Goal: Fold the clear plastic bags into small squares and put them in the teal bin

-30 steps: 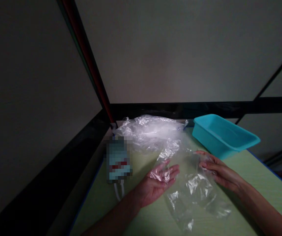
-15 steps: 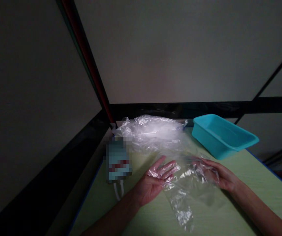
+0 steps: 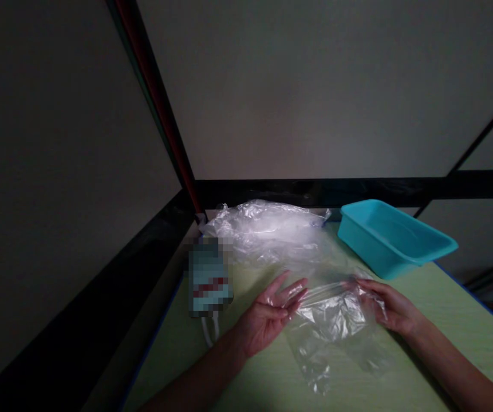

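A clear plastic bag [image 3: 336, 320] stretches between my two hands above the table, its lower part hanging loose and wrinkled. My left hand [image 3: 267, 317] has its thumb and lower fingers closed on the bag's left edge, while the upper fingers stay somewhat apart. On the other side, my right hand [image 3: 390, 306] grips the bag's right edge between thumb and fingers, partly veiled by the film. Taut creases run across the bag's upper part from one hand to the other. Behind it lies a heap of clear plastic bags [image 3: 272, 229].
A turquoise plastic basin [image 3: 394, 243] stands at the table's back right. At the left lies a blurred-out greenish object [image 3: 209, 280] with a white loop. The light green table [image 3: 267, 383] has a blue edge and meets walls at the back and left.
The bag has been pulled tighter between my hands, with straight creases now across its top. My left fingers have drawn in on its edge. The view has shifted slightly.
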{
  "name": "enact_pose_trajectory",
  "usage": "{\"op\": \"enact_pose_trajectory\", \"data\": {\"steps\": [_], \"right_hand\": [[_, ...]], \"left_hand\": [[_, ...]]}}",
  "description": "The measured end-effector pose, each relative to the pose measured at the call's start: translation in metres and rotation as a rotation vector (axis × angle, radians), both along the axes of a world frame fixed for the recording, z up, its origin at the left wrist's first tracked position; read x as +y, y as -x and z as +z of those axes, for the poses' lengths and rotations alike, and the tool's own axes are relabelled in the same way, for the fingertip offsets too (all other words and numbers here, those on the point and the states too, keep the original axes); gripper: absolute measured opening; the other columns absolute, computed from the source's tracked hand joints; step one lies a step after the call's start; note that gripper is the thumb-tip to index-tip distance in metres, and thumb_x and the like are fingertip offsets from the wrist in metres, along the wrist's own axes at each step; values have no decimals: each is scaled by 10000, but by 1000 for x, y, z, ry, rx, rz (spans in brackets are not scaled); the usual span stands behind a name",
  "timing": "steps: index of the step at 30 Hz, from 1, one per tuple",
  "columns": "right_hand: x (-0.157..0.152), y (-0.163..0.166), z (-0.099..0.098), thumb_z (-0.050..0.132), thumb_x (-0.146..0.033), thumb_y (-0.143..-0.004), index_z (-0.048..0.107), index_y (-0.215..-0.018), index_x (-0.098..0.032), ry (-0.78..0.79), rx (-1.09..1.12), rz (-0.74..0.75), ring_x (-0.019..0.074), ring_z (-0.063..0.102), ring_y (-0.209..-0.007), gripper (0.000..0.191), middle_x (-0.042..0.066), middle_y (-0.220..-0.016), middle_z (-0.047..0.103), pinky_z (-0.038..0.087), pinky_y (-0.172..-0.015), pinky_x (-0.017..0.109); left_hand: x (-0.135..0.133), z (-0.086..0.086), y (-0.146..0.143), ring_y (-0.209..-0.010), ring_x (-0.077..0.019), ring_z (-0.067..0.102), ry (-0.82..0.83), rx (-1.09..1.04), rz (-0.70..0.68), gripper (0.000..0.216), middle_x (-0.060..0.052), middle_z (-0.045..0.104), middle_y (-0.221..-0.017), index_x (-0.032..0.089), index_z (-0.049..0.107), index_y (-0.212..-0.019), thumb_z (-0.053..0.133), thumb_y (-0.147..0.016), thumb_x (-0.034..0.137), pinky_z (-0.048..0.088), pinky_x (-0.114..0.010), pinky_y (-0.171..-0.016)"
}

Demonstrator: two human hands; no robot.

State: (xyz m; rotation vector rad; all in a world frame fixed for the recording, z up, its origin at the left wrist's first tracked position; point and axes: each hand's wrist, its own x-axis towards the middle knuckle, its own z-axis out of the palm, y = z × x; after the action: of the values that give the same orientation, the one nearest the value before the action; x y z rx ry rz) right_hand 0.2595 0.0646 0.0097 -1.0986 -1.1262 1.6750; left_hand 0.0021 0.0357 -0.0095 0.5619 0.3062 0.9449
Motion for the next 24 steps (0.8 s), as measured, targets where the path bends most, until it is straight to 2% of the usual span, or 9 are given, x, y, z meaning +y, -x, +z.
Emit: {"op": "enact_pose_trajectory", "data": {"steps": [4, 7, 10, 12, 14, 17, 19, 21, 24], "right_hand": [[1, -2, 3, 579, -250, -696, 699, -833, -165, 98, 66, 15, 127, 671, -595, 201, 42, -690, 717, 535, -565, 175], [-1, -8, 19, 538, -289, -744, 677, -887, -201, 78, 111, -74, 134, 671, -663, 218, 48, -855, 716, 531, -575, 192], [-11, -19, 52, 566, -341, -767, 650, -900, -329, -147, 116, -291, 131, 659, -771, 158, -21, -1120, 636, 527, -610, 201], [-23, -25, 75, 579, -445, -748, 647, -878, -372, -403, -12, -314, 192, 648, -844, 164, -22, -1132, 627, 537, -568, 247], [-37, -24, 90, 600, -401, -745, 672, -845, -356, -672, -318, -130, 283, 584, -999, 131, 27, -1085, 649, 542, -666, 334], [-54, -3, 90, 637, -224, -716, 620, -1063, -373, -928, -757, 260, 328, 546, -1054, 378, 10, -1249, 534, 493, -835, 441], [-61, 20, 78, 559, -96, -753, 594, -1109, -358, -931, -941, 447, 295, 563, -1044, 443, -8, -1274, 507, 474, -872, 440], [-66, 41, 67, 515, -49, -759, 623, -1076, -309, -933, -984, 541, 286, 586, -1014, 424, 10, -1267, 512, 485, -858, 430], [-74, 54, 66, 652, -96, -667, 614, -1111, -273, -922, -908, 650, 318, 600, -980, 480, 65, -1199, 565, 501, -840, 425]], "left_hand": [[0, 1, 2, -1190, -208, 430, -10, 13, 17, 636, -40, 526, -1228, 236, 519, -1137, 531, -574, -60, 217, -289, -1011], [-1, 2, 3, -1198, -216, 422, 3, 1, 43, 627, -49, 522, -1234, 221, 512, -1147, 521, -580, -46, 184, -312, -1035], [0, 1, 3, -1207, -235, 410, 39, -17, 57, 568, -80, 506, -1250, 198, 502, -1157, 525, -624, 4, 182, -355, -1039], [1, 0, 3, -1209, -248, 405, 56, -30, 51, 539, -96, 496, -1258, 186, 496, -1160, 534, -642, 45, 175, -377, -1040], [2, -1, 4, -1208, -255, 405, 70, -40, 51, 521, -103, 497, -1256, 181, 489, -1164, 541, -654, 83, 169, -385, -1041], [3, -2, 4, -1195, -250, 422, 98, -35, 99, 500, -102, 504, -1248, 182, 473, -1178, 537, -685, 124, 183, -384, -1038], [2, -1, 3, -1170, -233, 450, 120, -11, 163, 502, -95, 512, -1239, 190, 456, -1192, 530, -699, 124, 208, -374, -1029], [3, 0, 2, -1144, -215, 475, 135, 22, 226, 506, -90, 523, -1224, 195, 439, -1204, 522, -710, 125, 231, -359, -1019], [4, 1, -1, -1131, -225, 485, 111, 116, 320, 477, -100, 536, -1203, 184, 451, -1194, 521, -722, 166, 256, -359, -999]]}}
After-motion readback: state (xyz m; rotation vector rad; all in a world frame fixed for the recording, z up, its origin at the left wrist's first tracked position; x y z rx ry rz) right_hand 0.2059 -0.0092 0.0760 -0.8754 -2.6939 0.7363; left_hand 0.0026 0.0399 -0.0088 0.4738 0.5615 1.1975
